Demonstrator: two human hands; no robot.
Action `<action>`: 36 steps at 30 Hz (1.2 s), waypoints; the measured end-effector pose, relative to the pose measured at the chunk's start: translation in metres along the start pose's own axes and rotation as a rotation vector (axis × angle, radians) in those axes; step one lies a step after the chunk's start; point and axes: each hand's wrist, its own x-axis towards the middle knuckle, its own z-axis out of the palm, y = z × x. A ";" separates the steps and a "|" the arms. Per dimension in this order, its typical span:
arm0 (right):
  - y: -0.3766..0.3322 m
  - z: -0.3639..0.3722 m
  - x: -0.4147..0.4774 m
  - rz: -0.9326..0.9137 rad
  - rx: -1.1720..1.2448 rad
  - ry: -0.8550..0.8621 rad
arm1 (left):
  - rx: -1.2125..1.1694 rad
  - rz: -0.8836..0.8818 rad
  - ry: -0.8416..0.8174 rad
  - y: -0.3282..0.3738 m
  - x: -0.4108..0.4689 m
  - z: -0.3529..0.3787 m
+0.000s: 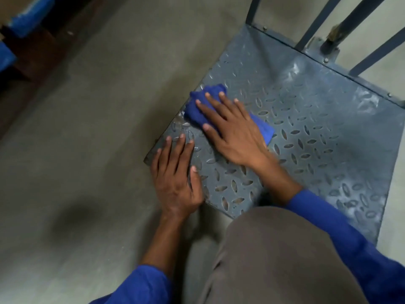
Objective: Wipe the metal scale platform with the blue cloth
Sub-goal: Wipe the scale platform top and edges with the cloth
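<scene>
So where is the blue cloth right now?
In the head view, the cloth sits on the platform near its left edge, pressed under the right hand. The left hand rests just beside it.

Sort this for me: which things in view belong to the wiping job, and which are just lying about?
Job: blue cloth, pressed flat under the right hand; metal scale platform; left hand resting flat on its edge.
Lying about: upright bars behind the platform; blurred blue items at top left.
</scene>
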 end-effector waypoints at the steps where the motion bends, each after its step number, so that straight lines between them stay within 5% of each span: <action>1: 0.000 0.001 -0.006 -0.043 -0.002 -0.001 | 0.001 0.004 0.007 -0.002 0.000 0.001; 9: 0.098 -0.025 0.117 0.359 -0.007 0.097 | -0.030 0.016 0.085 0.001 0.003 0.006; 14: 0.040 0.001 0.083 -0.199 0.040 0.007 | -0.031 0.014 0.085 0.002 0.003 0.003; 16: 0.051 -0.008 0.089 -0.183 0.126 -0.015 | -0.030 0.011 0.094 0.002 0.004 0.004; 20: 0.078 -0.023 0.128 0.221 0.112 0.059 | -0.036 0.031 0.104 0.000 0.005 0.005; 27: 0.001 0.005 0.033 -0.198 0.013 0.020 | 0.002 0.028 0.042 -0.001 0.006 0.001; 33: 0.071 -0.018 0.080 0.348 -0.030 0.125 | -0.037 0.027 -0.057 -0.005 -0.004 -0.011; 36: 0.037 -0.005 0.070 0.255 0.006 0.112 | -0.051 0.006 -0.035 -0.016 -0.017 -0.021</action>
